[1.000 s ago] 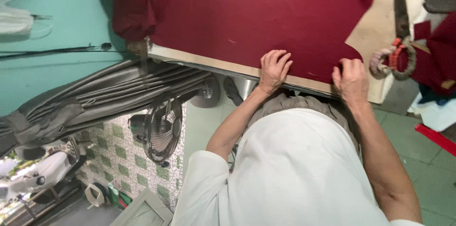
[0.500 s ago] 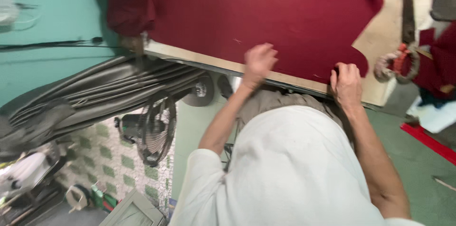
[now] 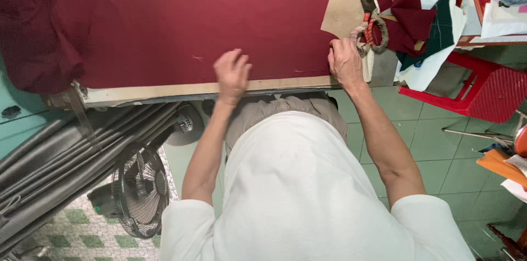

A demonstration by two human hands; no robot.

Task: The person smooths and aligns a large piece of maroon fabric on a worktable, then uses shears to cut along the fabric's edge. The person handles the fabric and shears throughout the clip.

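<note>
A large maroon cloth (image 3: 181,14) lies spread over a brown paper sheet (image 3: 343,6) on a table (image 3: 164,93). My left hand (image 3: 232,71) hovers with fingers spread over the cloth's near edge and looks slightly blurred. My right hand (image 3: 345,62) presses down on the cloth's near right corner, fingers curled at the edge. Just right of that hand lie large scissors (image 3: 366,6) with wrapped handles.
Maroon and green cloth scraps (image 3: 414,19) lie at the table's right end. A red plastic chair (image 3: 483,88) stands on the green tiled floor to the right. Rolled grey fabric (image 3: 71,156) and an electric fan (image 3: 140,189) sit under the table at the left.
My left hand has lifted off the cloth edge and shifted left while the right hand stays on the corner. The camera view has swung right, bringing the chair and scraps into view.
</note>
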